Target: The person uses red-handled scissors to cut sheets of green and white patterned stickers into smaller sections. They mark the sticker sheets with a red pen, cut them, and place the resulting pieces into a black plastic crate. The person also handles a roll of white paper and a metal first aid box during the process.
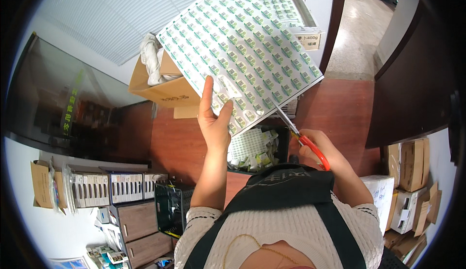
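A large white sheet of green-and-white round stickers point(247, 47), each with a printed code, is held up before me, tilted. My left hand point(214, 119) grips its near left edge, the thumb on the printed face and a finger along it. Some stickers beside that thumb look lifted or creased. In my right hand point(316, 145) is a pair of scissors with red handles point(316, 152). Their blades point(285, 118) point up and left and meet the sheet's lower edge. Whether the blades are parted is hard to tell.
Below the sheet stands a dark bin point(282, 145) with sticker sheets and scraps. A cardboard box point(164, 90) holding white cloth is at the left. More printed sheets point(278, 5) lie in an open drawer behind. A dark door point(400, 76) and doorway are at the right.
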Demonstrator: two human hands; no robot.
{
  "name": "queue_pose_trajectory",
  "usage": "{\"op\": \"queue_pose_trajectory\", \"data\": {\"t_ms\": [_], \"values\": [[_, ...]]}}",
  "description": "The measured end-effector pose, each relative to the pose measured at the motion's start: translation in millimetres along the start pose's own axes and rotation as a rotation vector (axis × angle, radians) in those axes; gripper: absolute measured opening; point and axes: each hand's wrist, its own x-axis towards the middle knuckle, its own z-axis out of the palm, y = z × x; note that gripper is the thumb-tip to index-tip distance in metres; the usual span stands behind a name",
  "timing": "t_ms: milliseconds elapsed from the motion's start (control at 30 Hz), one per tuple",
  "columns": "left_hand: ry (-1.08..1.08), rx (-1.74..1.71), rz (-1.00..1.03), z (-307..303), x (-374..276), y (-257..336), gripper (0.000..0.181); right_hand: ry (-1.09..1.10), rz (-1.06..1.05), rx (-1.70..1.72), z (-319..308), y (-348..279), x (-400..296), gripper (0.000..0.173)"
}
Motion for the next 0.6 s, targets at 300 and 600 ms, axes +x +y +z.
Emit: {"op": "queue_pose_trajectory", "data": {"t_ms": [300, 600], "values": [[-0.012, -0.059, -0.041, 6, -2, 0, 0.07, 0.002, -0.002, -0.028, -2, 3, 6, 0.042], [-0.115, 0.052, -0.045, 4, 1, 1, 0.079, -0.016, 0.067, -0.064, -4, -5, 7, 0.036]]}}
